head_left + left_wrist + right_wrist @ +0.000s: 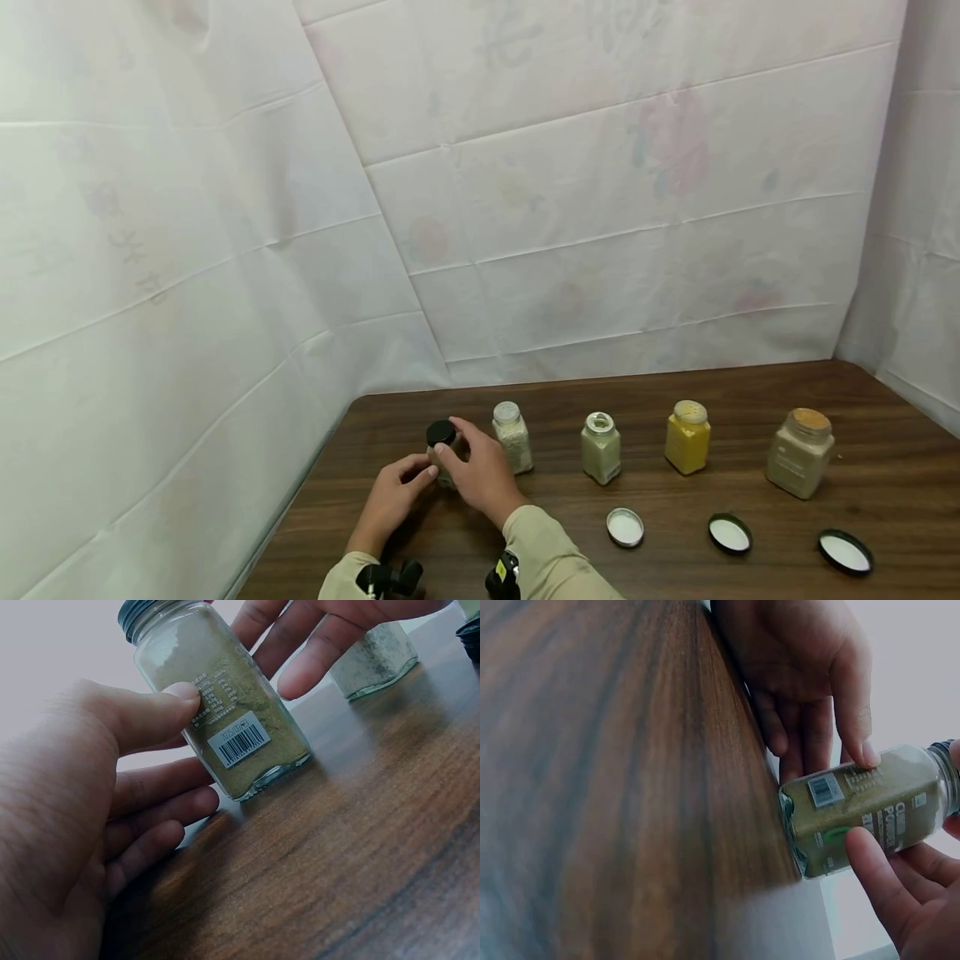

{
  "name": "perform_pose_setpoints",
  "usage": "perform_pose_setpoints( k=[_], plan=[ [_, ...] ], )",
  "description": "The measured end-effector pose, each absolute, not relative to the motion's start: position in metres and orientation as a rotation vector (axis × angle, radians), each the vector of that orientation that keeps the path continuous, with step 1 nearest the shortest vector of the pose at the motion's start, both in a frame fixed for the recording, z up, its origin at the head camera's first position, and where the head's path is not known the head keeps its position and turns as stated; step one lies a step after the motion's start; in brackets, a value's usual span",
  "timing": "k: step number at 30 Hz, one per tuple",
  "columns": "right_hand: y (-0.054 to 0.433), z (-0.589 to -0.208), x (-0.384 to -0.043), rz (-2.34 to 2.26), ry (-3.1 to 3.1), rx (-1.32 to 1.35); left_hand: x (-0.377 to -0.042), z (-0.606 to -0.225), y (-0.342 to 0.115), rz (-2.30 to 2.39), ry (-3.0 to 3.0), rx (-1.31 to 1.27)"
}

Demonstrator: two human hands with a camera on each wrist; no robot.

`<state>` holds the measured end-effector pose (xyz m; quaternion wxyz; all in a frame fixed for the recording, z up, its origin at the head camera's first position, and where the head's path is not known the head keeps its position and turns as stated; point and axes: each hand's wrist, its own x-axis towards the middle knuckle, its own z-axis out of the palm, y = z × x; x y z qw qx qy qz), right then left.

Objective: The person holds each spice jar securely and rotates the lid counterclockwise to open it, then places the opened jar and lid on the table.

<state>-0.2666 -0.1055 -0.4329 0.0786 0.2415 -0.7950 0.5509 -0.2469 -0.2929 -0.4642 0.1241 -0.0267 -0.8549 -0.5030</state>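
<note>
A glass spice jar of greenish-brown powder (240,712), labelled curry powder in the right wrist view, stands at the table's left with its black lid (441,432) on. My left hand (395,500) holds the jar's body, its thumb on the printed side and fingers behind. From the other side, my right hand (483,471) reaches over the jar, thumb and index finger at the lid. Its other fingers (885,889) extend beside the glass. Just right of it stands an open jar of pale flakes (513,442).
Farther right stand a jar of green contents (601,454), a yellow jar (687,442) and a larger jar with an orange-brown top (801,458). In front lie a white-lined lid (626,527) and two dark-rimmed lids (730,533). White sheeting (600,208) surrounds the wooden table (555,558).
</note>
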Motion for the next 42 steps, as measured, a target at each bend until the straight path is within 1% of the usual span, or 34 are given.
perform_pose_setpoints(
  k=[10, 22, 32, 42],
  plan=[
    [-0.1067, -0.4354, -0.2672, 1.730, -2.363, 0.717, -0.2452, -0.4668, -0.2958, -1.438, -2.503, -0.048],
    [-0.1082, -0.4335, -0.2653, 1.691, -2.390, 0.710, -0.2445, -0.4654, -0.2948, -1.488, -2.479, -0.057],
    [-0.1110, -0.4320, -0.2651, 1.641, -2.381, 0.643, -0.2470, -0.4632, -0.2925, -1.445, -2.503, -0.089],
    [-0.1141, -0.4286, -0.2644, 1.605, -2.358, 0.580, -0.2445, -0.4599, -0.2873, -1.471, -2.478, -0.050]
  ],
)
